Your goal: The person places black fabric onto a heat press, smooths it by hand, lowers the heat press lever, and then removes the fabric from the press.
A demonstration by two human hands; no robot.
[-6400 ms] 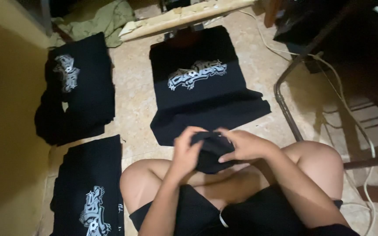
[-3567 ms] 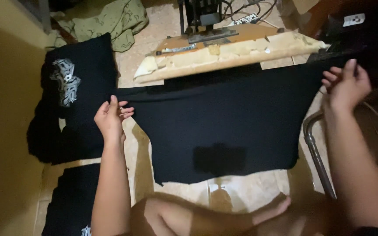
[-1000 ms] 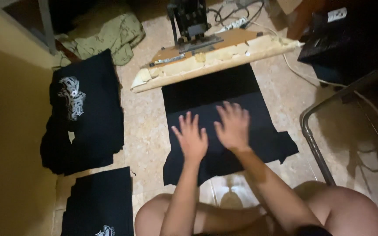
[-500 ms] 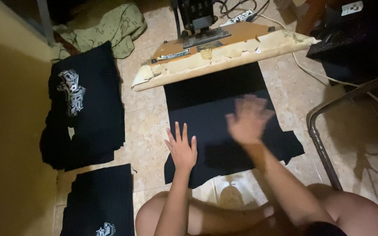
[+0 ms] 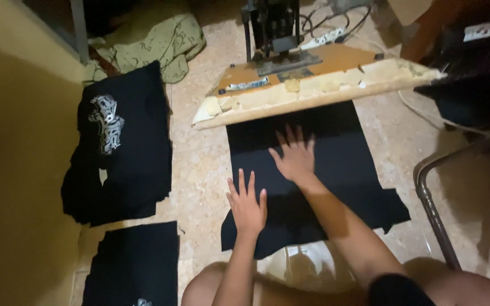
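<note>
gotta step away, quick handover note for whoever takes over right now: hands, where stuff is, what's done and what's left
Left hand: flat, fingers spread, on the near left part of the black shirt; no grip on anything.
Right hand: flat, fingers spread, pressing the shirt's middle, further up.
Shirt: spread on the tiled floor, its top edge tucked under the board of the press.
Done: shirt laid out plain side up; a pile of printed shirts lies to the left, and another black pile sits nearer.
Left: the near hem looks uneven and probably needs smoothing; this shirt shows no print.

tiled floor (image 5: 199,181) | black shirt (image 5: 336,164) | shirt stacks (image 5: 126,147) | press board (image 5: 313,85)
</note>
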